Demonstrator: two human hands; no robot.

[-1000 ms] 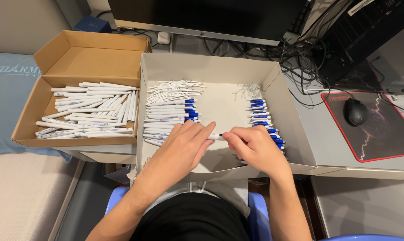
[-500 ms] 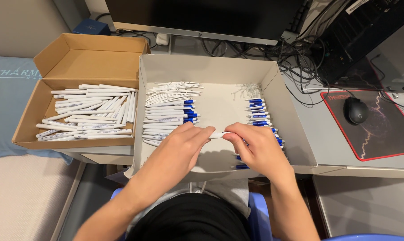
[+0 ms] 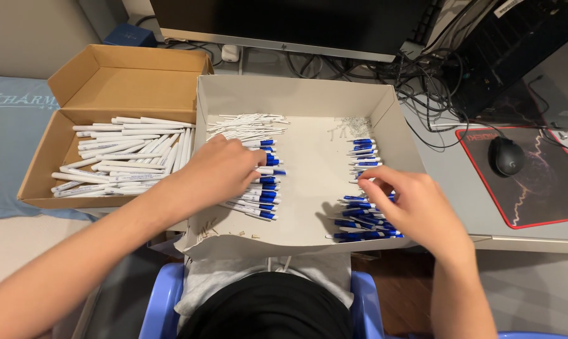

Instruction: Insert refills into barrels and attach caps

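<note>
My left hand (image 3: pixel 216 171) lies on the left pile of white pens with blue tips (image 3: pixel 266 196) inside a shallow grey box (image 3: pixel 296 94). Its fingertips close around one white pen (image 3: pixel 270 171) at the top of that pile. Over the heap of blue pen parts (image 3: pixel 362 150) at the right side of the same box hovers my right hand (image 3: pixel 411 204). Those fingers are curled down, and whether they hold a part is hidden. A bundle of thin white inner tubes (image 3: pixel 246 122) lies at the back left of the box.
An open cardboard box (image 3: pixel 127 81) on the left holds many plain white pen barrels (image 3: pixel 127 154). A black mouse (image 3: pixel 505 156) sits on a red-edged pad (image 3: pixel 547 194) at right. Monitor (image 3: pixel 284 19) and cables (image 3: pixel 422 75) stand behind. Blue chair edge (image 3: pixel 165 301) below.
The hands, which met at the box's middle on one pen, have parted. The left went to the left pen pile, the right to the blue parts pile.
</note>
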